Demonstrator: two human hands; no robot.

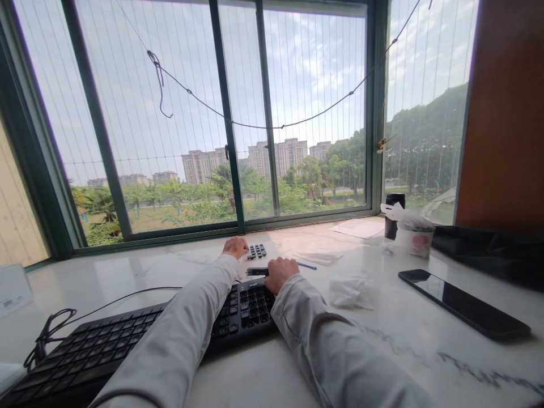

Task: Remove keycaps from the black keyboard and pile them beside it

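Note:
A black keyboard (233,328) lies under my forearms, and its number pad has bare key sockets where keycaps are off. Beyond it, several loose dark keycaps (256,251) stand grouped on the white marble surface. My left hand (235,247) rests just left of these keycaps, fingers curled in; whatever it may pinch is hidden. Above the number pad, my right hand (281,273) is closed around a short black tool (256,272) that points left; its exact kind is too small to tell. Just right of the keycaps lies a thin blue stick (306,265).
Crumpled white tissue (351,290) and a black phone (461,303) lie to the right. A bagged tub (414,237) and a dark bottle (395,212) stand at the back right. The keyboard's cable (53,328) is coiled at left. Windows (170,141) border the far edge.

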